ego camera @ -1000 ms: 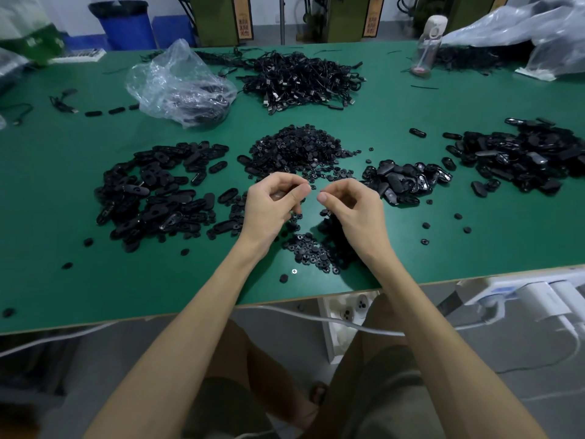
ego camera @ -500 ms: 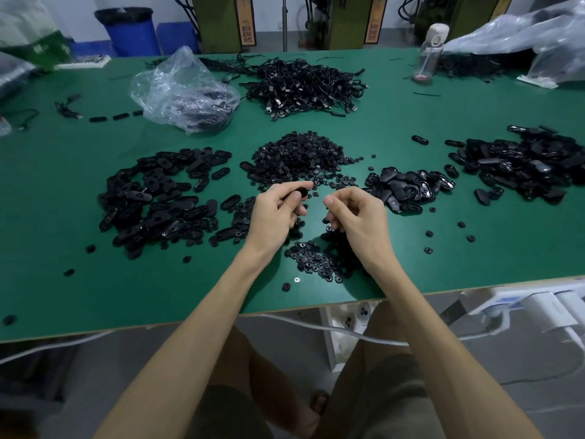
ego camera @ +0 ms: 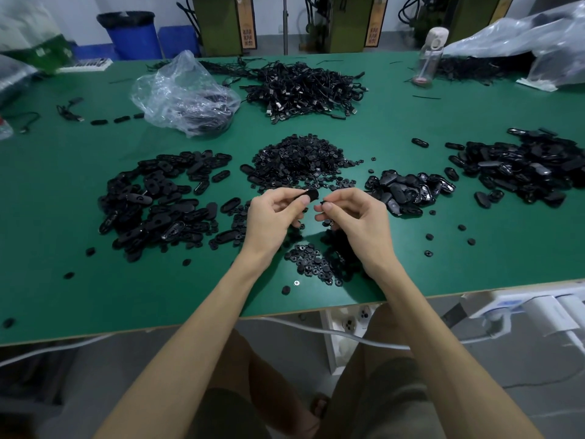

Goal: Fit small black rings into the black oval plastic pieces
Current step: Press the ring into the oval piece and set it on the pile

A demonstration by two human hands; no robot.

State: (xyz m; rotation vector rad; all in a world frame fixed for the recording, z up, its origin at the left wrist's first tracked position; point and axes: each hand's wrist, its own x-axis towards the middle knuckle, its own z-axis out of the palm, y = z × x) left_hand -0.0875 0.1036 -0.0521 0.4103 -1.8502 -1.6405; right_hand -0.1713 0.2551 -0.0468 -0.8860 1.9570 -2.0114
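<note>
A black oval piece (ego camera: 311,194) sits at the fingertips of the left hand (ego camera: 274,213). The thumb and forefinger are curled round its near end, and its far end sticks out toward the right hand (ego camera: 356,218). The right hand's thumb and forefinger are pinched on something tiny and dark, probably a small ring (ego camera: 322,203), though it is too small to make out clearly. Ring and oval piece are just beside each other with a narrow gap between them, and both are held over the green table (ego camera: 79,296), near its front edge.

Under the hands lies a small heap of rings (ego camera: 311,264). Just beyond them rises a larger mound of rings (ego camera: 300,160). To the left spreads a wide pile of oval pieces (ego camera: 158,198). To the right is a smaller pile of glossy black shells (ego camera: 408,191), and farther right another big black pile (ego camera: 531,166). A few loose rings dot the green surface around them.

Toward the back are a tangle of black cables (ego camera: 304,87), a crumpled clear plastic bag (ego camera: 186,93) beside it on the left, and a clear bottle (ego camera: 430,55) standing upright on the right. A blue bin (ego camera: 129,33) stands beyond the far edge. A white cable (ego camera: 316,331) runs below the near edge, and a white power strip (ego camera: 535,307) is at the right.
</note>
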